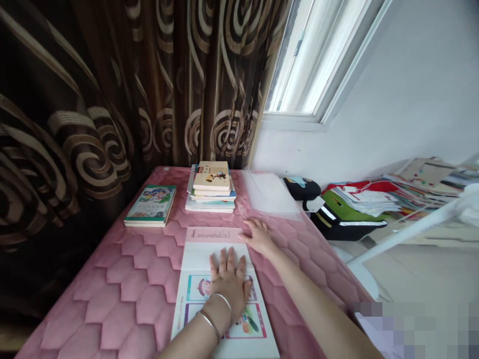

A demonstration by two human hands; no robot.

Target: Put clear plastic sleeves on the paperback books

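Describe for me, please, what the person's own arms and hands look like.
The left hand has two thin, rounded, silver-coloured bracelets at and just above its wrist. The right hand shows no bracelet. No sleeves or gloves are visible.

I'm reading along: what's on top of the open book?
The left hand lies spread on the open book, covering parts of the printed pictures; the right hand is at the book's upper right edge. What is printed beneath the left hand cannot be seen.
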